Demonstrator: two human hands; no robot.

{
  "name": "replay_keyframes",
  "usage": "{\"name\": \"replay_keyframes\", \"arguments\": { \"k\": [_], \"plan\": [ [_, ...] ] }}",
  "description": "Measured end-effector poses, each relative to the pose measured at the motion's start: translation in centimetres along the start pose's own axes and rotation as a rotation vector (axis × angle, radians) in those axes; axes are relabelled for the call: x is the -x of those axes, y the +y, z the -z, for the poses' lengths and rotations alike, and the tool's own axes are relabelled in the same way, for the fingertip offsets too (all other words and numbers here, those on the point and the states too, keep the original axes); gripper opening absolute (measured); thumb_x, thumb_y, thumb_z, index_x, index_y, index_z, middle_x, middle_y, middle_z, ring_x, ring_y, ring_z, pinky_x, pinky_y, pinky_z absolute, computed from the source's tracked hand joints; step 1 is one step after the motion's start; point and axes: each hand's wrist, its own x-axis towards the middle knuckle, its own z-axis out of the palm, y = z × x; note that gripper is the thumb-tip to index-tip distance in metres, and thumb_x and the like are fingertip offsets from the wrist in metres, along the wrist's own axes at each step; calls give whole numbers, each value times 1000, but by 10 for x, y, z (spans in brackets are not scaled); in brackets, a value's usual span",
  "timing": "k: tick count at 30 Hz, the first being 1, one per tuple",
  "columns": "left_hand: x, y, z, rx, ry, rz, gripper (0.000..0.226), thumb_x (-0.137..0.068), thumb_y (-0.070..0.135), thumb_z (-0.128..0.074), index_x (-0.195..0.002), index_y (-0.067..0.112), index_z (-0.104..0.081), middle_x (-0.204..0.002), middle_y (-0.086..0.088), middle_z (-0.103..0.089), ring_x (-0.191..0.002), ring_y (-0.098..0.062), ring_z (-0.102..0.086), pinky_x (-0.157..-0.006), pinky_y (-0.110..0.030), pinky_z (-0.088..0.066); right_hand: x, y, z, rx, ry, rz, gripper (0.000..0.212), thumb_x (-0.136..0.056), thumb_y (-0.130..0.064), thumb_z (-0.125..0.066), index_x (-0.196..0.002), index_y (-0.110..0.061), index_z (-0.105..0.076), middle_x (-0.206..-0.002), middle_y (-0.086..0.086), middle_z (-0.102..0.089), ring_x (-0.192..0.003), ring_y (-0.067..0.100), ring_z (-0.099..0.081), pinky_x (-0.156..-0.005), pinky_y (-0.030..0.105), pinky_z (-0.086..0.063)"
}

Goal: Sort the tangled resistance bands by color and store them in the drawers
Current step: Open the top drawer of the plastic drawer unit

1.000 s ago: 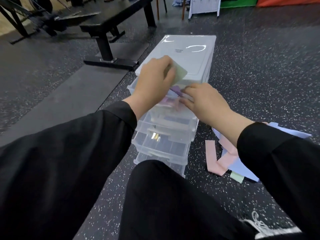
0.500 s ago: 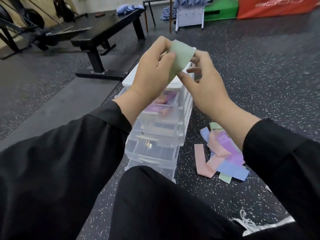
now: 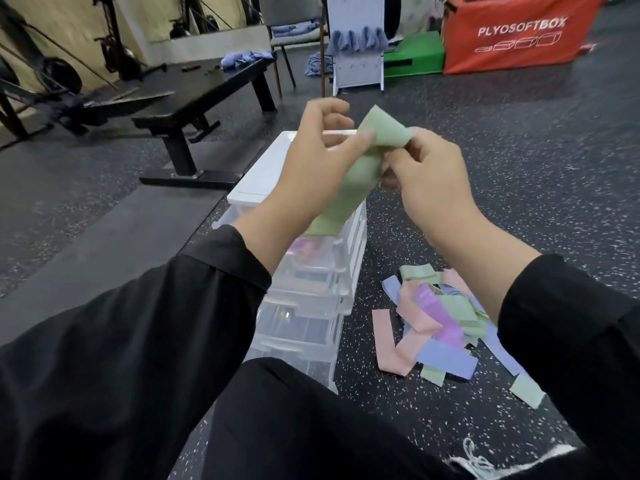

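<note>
1. Green band [image 3: 353, 188]: held up in the air above the drawer unit [image 3: 308, 278], folded over at its top, lower end hanging down in front of the unit's top drawer.
2. Left hand [image 3: 322, 161]: grasping the band, thumb pressed on the fold, other fingers curled behind it.
3. Right hand [image 3: 429, 178]: pinching the band's upper edge from the other side, fingers curled. Both hands sit close together, directly above the unit.
4. Drawer unit: clear plastic, white lid, stands on the floor [image 3: 519, 168]. Several drawers stacked; an upper one shows pink and purple bands inside, blurred through the plastic.
5. Pile of bands [image 3: 440, 323]: on the floor just right of the unit. Pink, blue, purple and green strips overlapping; one green strip lies slightly apart at the pile's right edge.
6. Black sleeves on both arms; black-clad knee in front of the unit, near side.
7. Black bench [image 3: 194, 109]: behind and left of the unit.
8. Red box [image 3: 516, 36], lettered PLYOSOFTBOX: far behind the unit to the right, green block [image 3: 415, 53] beside it.
</note>
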Motion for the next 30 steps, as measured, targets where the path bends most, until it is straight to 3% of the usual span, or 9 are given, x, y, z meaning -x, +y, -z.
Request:
{"name": "replay_keyframes", "arguments": {
  "k": [2,6,11,15,18,21,23,26,30],
  "plan": [
    [5,-2,-2,-73,-96,84,24,-99,26,-65,-122,19,-64,-113,-3,-71,-93,-6,-63,-87,-27,-51,0,-1,7,-71,8,-54,14,-96,-6,-56,-98,-8,-70,-86,11,-70,-72,13,-66,-69,39,-63],
    [13,-12,-12,-69,-173,114,11,-101,22,-61,-104,19,-70,-106,-7,-77,-85,-11,-64,-80,-32,-50,2,0,22,-175,-16,-135,12,-98,-5,-57,-103,-10,-67,-82,4,-70,-64,9,-65,-68,41,-63],
    [6,3,-40,52,-114,92,6,-97,18,-66,-99,15,-71,-96,-6,-78,-85,-15,-69,-85,-43,-55,6,-7,46,-239,-77,-76,11,-95,-15,-64,-105,-18,-66,-101,11,-72,-86,27,-73,-69,43,-59],
    [0,18,-63,166,-147,95,8,-94,18,-72,-98,20,-65,-90,-15,-75,-77,-22,-66,-73,-39,-51,1,-13,70,-268,50,-70,13,-93,-21,-62,-103,-19,-72,-108,23,-71,-92,33,-70,-81,66,-56],
    [5,19,-80,197,-197,165,8,-97,19,-69,-98,12,-67,-86,-10,-70,-74,-19,-61,-70,-39,-49,-1,-8,89,-251,111,-114,13,-90,-19,-64,-99,-18,-73,-105,21,-74,-93,33,-71,-85,68,-53],
    [14,9,-96,188,-213,215,13,-97,23,-69,-88,14,-69,-83,0,-71,-80,-14,-65,-78,-39,-55,4,7,105,-217,88,-182,9,-89,-15,-67,-96,-15,-73,-105,21,-74,-102,42,-70,-91,65,-53],
    [20,4,-107,218,-214,255,17,-99,24,-66,-82,18,-67,-83,3,-69,-83,-11,-64,-78,-36,-55,9,19,115,-218,74,-237,8,-93,-10,-67,-98,-11,-73,-105,21,-74,-96,36,-72,-93,57,-55],
    [31,-7,-124,299,-249,344,22,-101,26,-61,-80,20,-65,-86,-7,-63,-85,-18,-58,-79,-37,-54,21,33,127,-301,44,-338,13,-95,-4,-64,-105,-1,-71,-104,20,-75,-94,28,-71,-93,46,-58],
    [44,-21,-140,334,-254,414,19,-84,47,-65,-77,31,-72,-100,-25,-69,-91,-25,-59,-85,-48,-49,40,49,142,-338,-94,-398,21,-96,-3,-60,-116,2,-68,-112,20,-74,-97,27,-71,-91,42,-59]
  ]
}}
